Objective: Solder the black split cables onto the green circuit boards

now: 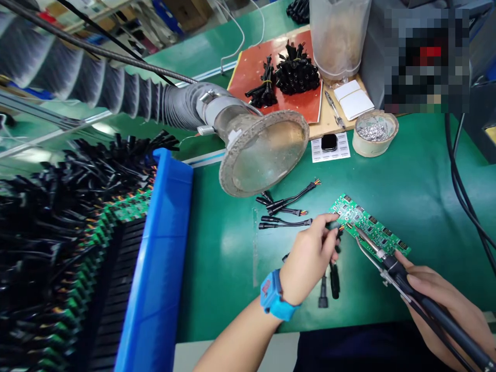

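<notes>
A green circuit board (374, 227) lies on the green mat. My left hand (310, 258), with a blue wrist strap (273, 297), pinches a black cable connector (334, 227) and holds its wire ends against the board's left end. My right hand (449, 310) grips a soldering iron (391, 263) whose tip rests at that same spot on the board. Two black plugs (329, 287) of the held cable hang down below my left hand.
Several loose black cables (287, 209) lie left of the board, under a fume extractor funnel (265, 150). A blue bin (155, 268) of boards with cables fills the left. At the back stand a tin of solder scraps (374, 133), a smartwatch (329, 142) and bundled connectors (296, 72) on a red mat.
</notes>
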Action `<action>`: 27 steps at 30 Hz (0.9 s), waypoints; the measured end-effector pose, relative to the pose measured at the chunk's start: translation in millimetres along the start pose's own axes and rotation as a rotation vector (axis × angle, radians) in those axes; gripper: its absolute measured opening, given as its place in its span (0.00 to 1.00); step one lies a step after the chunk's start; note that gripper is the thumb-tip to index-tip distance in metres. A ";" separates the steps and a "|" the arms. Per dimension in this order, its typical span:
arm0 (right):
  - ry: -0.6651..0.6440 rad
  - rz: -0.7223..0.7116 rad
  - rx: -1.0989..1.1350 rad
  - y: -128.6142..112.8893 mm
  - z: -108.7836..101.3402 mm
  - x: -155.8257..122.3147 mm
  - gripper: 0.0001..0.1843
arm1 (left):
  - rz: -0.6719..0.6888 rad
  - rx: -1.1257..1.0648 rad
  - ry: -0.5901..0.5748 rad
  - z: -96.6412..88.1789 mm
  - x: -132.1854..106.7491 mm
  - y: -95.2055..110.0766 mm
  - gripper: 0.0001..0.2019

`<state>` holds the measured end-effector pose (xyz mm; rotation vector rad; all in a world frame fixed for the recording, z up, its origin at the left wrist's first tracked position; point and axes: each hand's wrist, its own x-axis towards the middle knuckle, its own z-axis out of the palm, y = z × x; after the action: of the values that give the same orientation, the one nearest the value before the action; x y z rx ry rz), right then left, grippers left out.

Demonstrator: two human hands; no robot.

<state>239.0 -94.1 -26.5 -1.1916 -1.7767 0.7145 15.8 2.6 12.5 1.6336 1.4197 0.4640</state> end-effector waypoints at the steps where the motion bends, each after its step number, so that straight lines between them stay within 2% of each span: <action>1: -0.006 -0.006 -0.017 -1.0 1.2 -0.7 0.26 | -0.041 -0.041 -0.029 -2.9 1.4 -0.5 0.12; 3: -0.009 -0.006 -0.032 -2.8 3.3 -1.4 0.25 | -0.054 -0.011 -0.064 -8.3 3.7 -1.9 0.09; 7: 0.063 0.034 0.023 -8.3 5.9 1.1 0.22 | 0.147 0.230 -0.058 -17.0 5.9 -7.3 0.05; 12: 0.059 0.064 0.033 -12.6 5.7 4.7 0.21 | 0.327 0.427 -0.056 -20.5 6.2 -16.2 0.08; 17: 0.123 0.148 0.031 -8.6 5.6 -1.0 0.17 | 0.406 0.572 -0.032 -16.1 3.6 -19.3 0.14; 21: 0.042 0.152 0.023 -4.2 3.2 -7.2 0.21 | 0.425 0.537 0.063 -11.0 0.9 -18.8 0.12; 25: 0.030 0.192 0.007 -5.3 3.0 -4.6 0.16 | 0.450 0.395 0.058 -10.2 1.4 -16.6 0.10; 27: 0.037 0.166 0.008 -6.1 3.5 -1.7 0.15 | 0.450 0.377 0.057 -11.1 2.8 -15.9 0.10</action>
<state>233.6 -98.0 -23.7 -1.3495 -1.6567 0.7894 -1.3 8.5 4.8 2.2803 1.2264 0.5195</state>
